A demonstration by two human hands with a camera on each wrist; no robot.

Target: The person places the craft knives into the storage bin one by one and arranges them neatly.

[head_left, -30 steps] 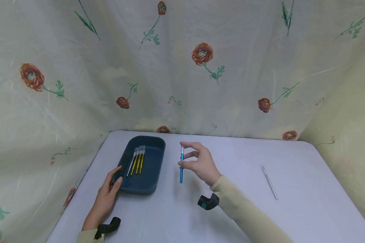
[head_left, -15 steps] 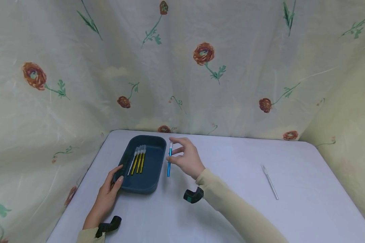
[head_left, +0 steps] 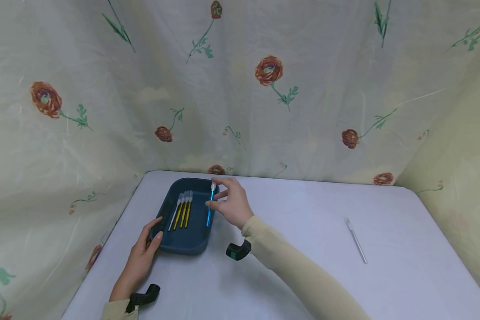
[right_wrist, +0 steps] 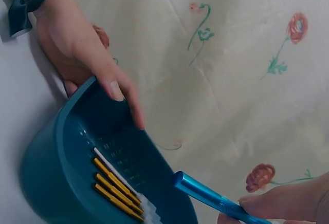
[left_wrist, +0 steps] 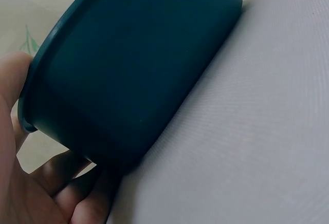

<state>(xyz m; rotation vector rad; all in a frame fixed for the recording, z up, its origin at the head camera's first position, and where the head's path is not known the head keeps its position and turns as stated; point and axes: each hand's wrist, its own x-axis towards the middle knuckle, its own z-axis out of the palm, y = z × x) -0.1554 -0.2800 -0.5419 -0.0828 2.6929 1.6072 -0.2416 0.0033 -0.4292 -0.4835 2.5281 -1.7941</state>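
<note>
My right hand [head_left: 233, 205] pinches a metallic blue craft knife [head_left: 209, 215] with a clear cap, thumb low and index finger up at the cap. The knife hangs over the right side of a dark blue tray [head_left: 184, 247]; the right wrist view shows its knurled grip [right_wrist: 226, 205] by my thumb. My left hand [head_left: 139, 260] grips the tray's near left corner, its thumb on the rim and other fingers against the outer wall [left_wrist: 133, 80]. Inside the tray, several yellow craft knives [right_wrist: 115, 188] and a silver craft knife [right_wrist: 110, 165] lie side by side, caps toward the far end.
Another silver craft knife [head_left: 356, 240] with a clear cap lies on the right of the white table [head_left: 296, 258]. Behind and beside the table hangs a flowered curtain [head_left: 304, 146]. Both wrists carry a black camera mount [head_left: 144, 297].
My right hand has carried the blue craft knife leftward from the table's middle to above the tray's right side. My left hand has stayed on the tray.
</note>
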